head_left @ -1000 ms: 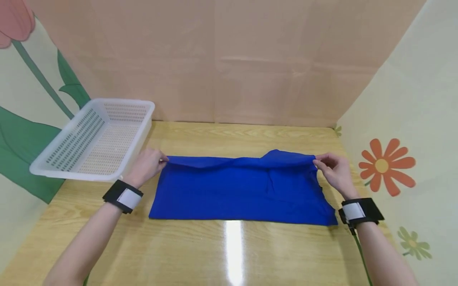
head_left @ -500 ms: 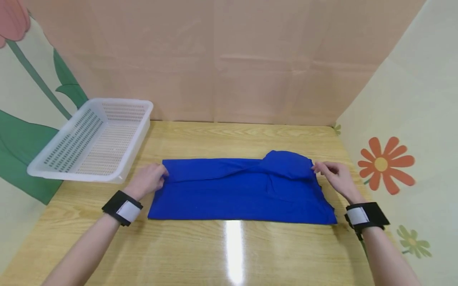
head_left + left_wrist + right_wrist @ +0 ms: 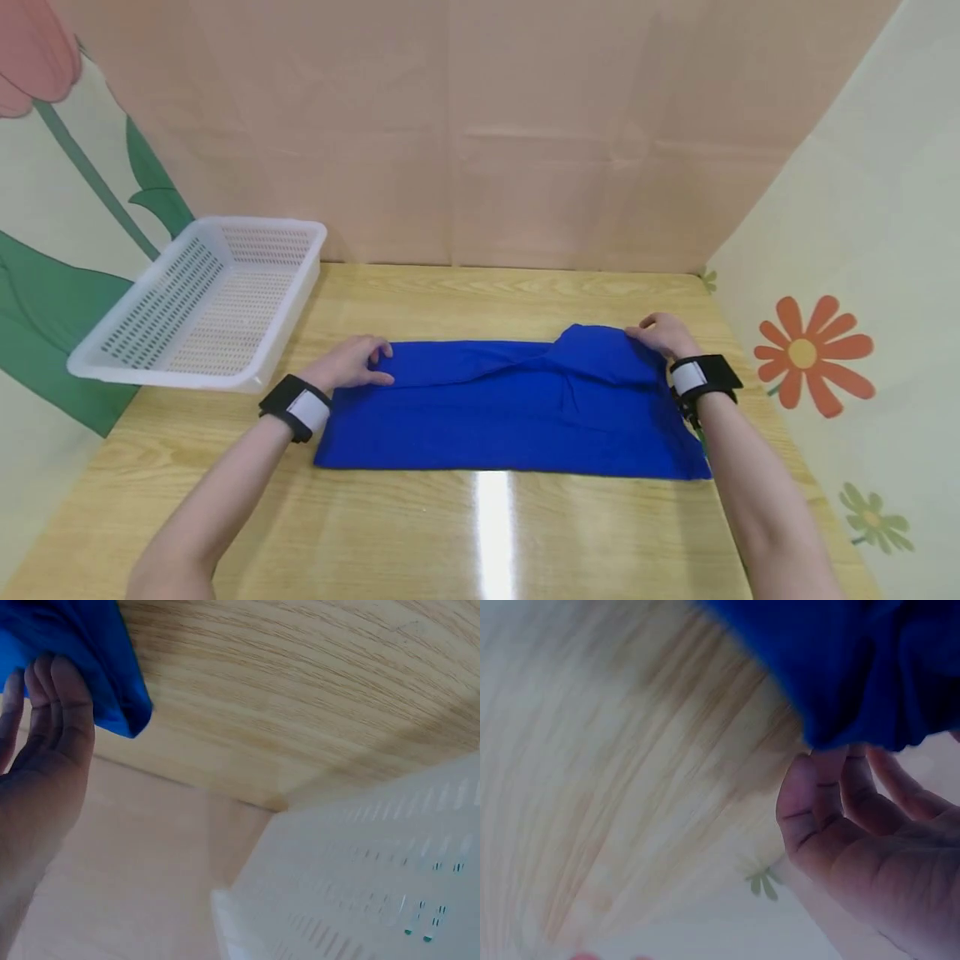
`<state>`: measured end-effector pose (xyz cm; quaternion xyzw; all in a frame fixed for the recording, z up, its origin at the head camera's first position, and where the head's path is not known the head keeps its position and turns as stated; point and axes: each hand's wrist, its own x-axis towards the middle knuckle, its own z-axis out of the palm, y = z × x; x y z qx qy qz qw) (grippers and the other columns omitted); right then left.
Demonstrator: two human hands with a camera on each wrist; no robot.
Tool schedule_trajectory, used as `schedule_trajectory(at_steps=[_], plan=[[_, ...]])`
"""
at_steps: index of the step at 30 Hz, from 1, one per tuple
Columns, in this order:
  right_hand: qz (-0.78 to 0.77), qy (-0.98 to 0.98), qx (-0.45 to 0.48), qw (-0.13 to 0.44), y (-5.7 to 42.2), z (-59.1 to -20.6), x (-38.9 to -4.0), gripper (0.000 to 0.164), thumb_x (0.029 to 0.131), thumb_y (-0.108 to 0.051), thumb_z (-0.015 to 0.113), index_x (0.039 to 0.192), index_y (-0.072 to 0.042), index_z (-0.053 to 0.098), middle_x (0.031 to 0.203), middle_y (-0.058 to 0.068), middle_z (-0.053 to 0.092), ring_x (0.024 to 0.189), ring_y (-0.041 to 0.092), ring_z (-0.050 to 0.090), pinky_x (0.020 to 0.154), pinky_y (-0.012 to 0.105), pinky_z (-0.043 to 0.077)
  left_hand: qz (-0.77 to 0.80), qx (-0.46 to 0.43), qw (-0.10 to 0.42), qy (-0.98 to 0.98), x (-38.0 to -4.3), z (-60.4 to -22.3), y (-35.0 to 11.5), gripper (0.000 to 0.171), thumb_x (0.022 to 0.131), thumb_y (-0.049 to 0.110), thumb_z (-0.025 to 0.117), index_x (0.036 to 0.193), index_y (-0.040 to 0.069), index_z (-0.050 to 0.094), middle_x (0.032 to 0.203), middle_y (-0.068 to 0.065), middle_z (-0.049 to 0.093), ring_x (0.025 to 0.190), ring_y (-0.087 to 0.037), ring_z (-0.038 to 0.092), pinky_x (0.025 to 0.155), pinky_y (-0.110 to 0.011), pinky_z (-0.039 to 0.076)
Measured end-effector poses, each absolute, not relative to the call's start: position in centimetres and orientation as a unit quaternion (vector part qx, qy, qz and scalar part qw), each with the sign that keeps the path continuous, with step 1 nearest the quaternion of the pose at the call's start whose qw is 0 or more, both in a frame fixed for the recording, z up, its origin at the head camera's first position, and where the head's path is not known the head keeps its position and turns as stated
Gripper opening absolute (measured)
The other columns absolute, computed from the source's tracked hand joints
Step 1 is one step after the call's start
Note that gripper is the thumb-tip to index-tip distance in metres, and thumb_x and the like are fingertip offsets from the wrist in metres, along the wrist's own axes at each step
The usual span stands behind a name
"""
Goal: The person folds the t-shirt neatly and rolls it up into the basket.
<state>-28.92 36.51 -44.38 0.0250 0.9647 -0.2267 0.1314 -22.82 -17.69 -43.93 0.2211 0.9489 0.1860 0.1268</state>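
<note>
Across the wood-grain table (image 3: 390, 533), a blue cloth (image 3: 480, 429) lies crosswise, its far strip folded over and bunched toward the right end. Behind the table's back edge rises a creased pinkish sheet (image 3: 540, 183), and a pale wall (image 3: 877, 208) with printed flowers (image 3: 802, 354) flanks the right. The left hand (image 3: 354, 362) reaches over the cloth's left end, its thumb and fingers parted and released. The right hand (image 3: 664, 335) has its fingertips at the cloth's far right corner; whether they pinch it, I can't tell. A white slotted basket (image 3: 161, 381) stands at the far left. Wood runs behind the cloth, with a broader stretch in front where light glares.
</note>
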Motion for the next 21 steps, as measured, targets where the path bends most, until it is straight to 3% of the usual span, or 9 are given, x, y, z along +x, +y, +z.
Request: schedule_trajectory(at_steps=[5,7,10,14,21], plan=[[-0.351,0.934,0.030,0.058,35.6,-44.8,-29.6,0.045,0.099,-0.019,0.061,0.133,0.010,0.054,0.126,0.035,0.055,0.109,0.040,0.055,0.078,0.031,0.047,0.216,0.229,0.140,0.939,-23.2,-44.0,-18.1,0.043,0.085,0.021,0.082,0.114,-0.003,0.062,0.095,-0.015,0.063,0.087,-0.026,0.058,0.083,-0.042,0.050],[-0.405,0.914,0.005,0.032,35.5,-44.3,-29.1,0.044,0.099,-0.017,0.063,0.135,0.006,0.055,0.121,0.024,0.060,0.104,0.027,0.056,0.074,0.022,0.043,0.221,0.228,0.142,0.938,-23.3,-44.1,-18.2,0.043,0.084,0.021,0.082,0.114,-0.003,0.062,0.094,-0.015,0.063,0.087,-0.025,0.058,0.083,-0.042,0.050],[-0.447,0.893,-0.050,0.021,35.1,-42.7,-27.4,0.043,0.098,-0.022,0.067,0.135,-0.003,0.058,0.109,0.004,0.064,0.094,0.011,0.056,0.073,0.021,0.046,0.229,0.231,0.140,0.935,-23.3,-44.1,-18.2,0.043,0.083,0.021,0.083,0.113,-0.003,0.062,0.093,-0.015,0.063,0.086,-0.025,0.058,0.082,-0.041,0.049],[-0.456,0.880,-0.125,0.045,34.6,-40.3,-23.9,0.037,0.097,-0.021,0.069,0.131,-0.010,0.064,0.106,-0.002,0.069,0.092,0.008,0.063,0.075,0.023,0.052,0.233,0.225,0.149,0.934,-23.3,-43.8,-18.2,0.043,0.083,0.020,0.083,0.113,-0.002,0.062,0.094,-0.015,0.062,0.087,-0.025,0.057,0.082,-0.040,0.049],[-0.414,0.858,-0.268,0.146,34.8,-39.9,-17.9,0.025,0.094,-0.011,0.070,0.120,-0.011,0.067,0.106,0.006,0.070,0.095,0.010,0.065,0.082,0.022,0.054,0.224,0.212,0.166,0.937,-23.4,-43.7,-17.9,0.044,0.086,0.021,0.081,0.117,-0.002,0.061,0.096,-0.015,0.061,0.088,-0.025,0.056,0.082,-0.039,0.048]])
